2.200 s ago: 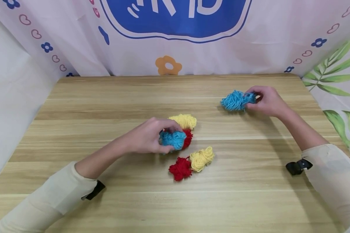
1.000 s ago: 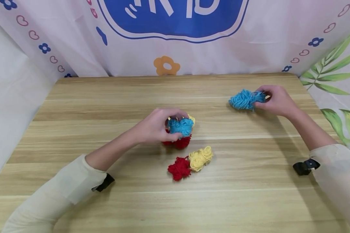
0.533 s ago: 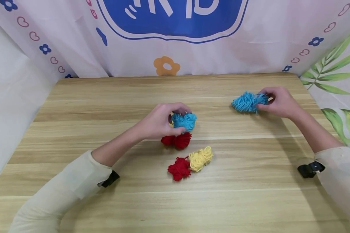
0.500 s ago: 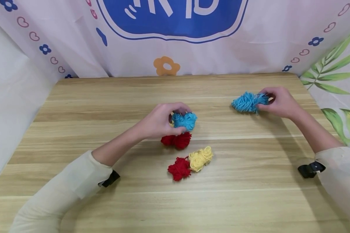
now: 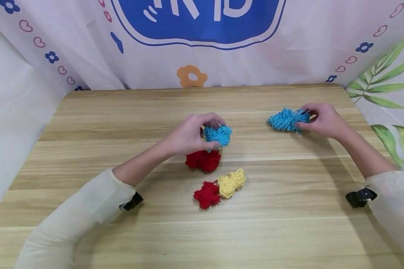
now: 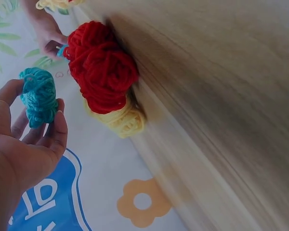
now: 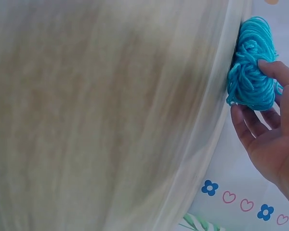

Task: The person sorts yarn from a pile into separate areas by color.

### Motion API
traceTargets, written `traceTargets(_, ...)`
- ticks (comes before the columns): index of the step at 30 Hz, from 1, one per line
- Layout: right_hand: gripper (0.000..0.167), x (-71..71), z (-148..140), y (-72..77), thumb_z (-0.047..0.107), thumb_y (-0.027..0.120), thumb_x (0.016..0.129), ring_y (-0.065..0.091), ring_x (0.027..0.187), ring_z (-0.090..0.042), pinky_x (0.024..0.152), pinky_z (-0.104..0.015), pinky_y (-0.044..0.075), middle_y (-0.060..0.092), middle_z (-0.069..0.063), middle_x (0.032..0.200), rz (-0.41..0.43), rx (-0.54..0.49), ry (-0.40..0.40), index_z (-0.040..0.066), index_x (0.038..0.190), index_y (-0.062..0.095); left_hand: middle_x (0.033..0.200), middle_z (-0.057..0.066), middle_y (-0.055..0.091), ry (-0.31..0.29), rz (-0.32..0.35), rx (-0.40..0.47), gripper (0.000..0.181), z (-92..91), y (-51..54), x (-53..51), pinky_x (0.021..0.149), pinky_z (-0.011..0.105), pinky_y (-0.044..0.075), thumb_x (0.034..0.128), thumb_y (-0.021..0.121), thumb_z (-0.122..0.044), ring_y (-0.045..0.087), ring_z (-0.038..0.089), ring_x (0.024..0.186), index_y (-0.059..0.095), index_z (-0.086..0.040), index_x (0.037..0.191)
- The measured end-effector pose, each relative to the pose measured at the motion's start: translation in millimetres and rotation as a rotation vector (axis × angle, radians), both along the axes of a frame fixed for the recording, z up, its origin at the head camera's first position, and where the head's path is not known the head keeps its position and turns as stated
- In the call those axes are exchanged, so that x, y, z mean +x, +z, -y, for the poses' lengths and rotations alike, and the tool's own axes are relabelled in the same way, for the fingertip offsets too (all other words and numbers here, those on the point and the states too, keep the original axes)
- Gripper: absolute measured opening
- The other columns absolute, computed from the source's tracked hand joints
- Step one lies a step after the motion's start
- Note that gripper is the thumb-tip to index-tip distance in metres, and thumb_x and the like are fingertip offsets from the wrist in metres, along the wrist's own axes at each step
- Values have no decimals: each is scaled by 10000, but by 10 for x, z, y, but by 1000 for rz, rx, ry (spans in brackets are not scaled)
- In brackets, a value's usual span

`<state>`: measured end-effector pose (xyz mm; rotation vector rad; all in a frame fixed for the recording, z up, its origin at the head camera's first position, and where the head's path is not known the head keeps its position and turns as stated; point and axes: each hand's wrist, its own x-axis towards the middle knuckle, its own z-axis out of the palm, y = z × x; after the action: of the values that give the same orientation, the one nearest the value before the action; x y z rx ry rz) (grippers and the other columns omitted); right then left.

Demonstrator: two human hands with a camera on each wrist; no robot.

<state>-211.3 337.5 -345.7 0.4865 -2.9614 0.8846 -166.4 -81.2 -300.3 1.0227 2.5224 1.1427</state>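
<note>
My left hand (image 5: 192,135) grips a small blue yarn bundle (image 5: 219,135) between thumb and fingers, and in the left wrist view that bundle (image 6: 39,97) is held off the table. Just below the hand lies a red yarn bundle (image 5: 203,160). A yellow yarn bundle (image 6: 121,120) sits behind the red one, mostly hidden in the head view. On the right, my right hand (image 5: 324,120) pinches one end of another blue yarn bundle (image 5: 284,120), which rests on the table. Nearer the front, a second red bundle (image 5: 207,195) touches a second yellow bundle (image 5: 231,183).
All the yarn is on or above a wood-grain table (image 5: 272,231). A white printed cloth (image 5: 148,71) hangs behind its far edge. Black straps (image 5: 361,197) show at the sleeves.
My left hand has carried its blue bundle up and to the right, away from over the red one. My right hand and its blue bundle shifted right, then slightly toward the front.
</note>
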Motion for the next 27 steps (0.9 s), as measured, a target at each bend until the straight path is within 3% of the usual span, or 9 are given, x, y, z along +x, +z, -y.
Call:
traceTargets(17, 447, 29, 21, 38, 92, 844, 848, 645, 894, -359, 657, -60, 431, 674, -298, 1115, 22, 9, -9, -111, 1202, 664, 1215, 121, 694, 10, 58, -39, 465, -169, 29, -83, 931, 341, 560, 885, 835, -125, 624, 249, 1114, 645, -53, 1303)
traceTargets(21, 443, 34, 21, 46, 100, 846, 850, 643, 867, -261, 664, -56, 434, 680, -292, 1121, 22, 11, -12, -102, 1202, 669, 1219, 114, 688, 5, 64, -47, 464, -207, 20, -112, 933, 331, 561, 889, 831, -125, 617, 244, 1121, 643, -62, 1308)
traceTargets(27, 432, 39, 12, 59, 100, 846, 849, 585, 796, 2, 671, -47, 439, 680, -297, 1129, 26, -2, -18, -94, 1194, 674, 1218, 112, 685, -1, 57, -52, 460, -284, 24, -155, 944, 322, 555, 890, 830, -128, 618, 244, 1116, 644, -59, 1305)
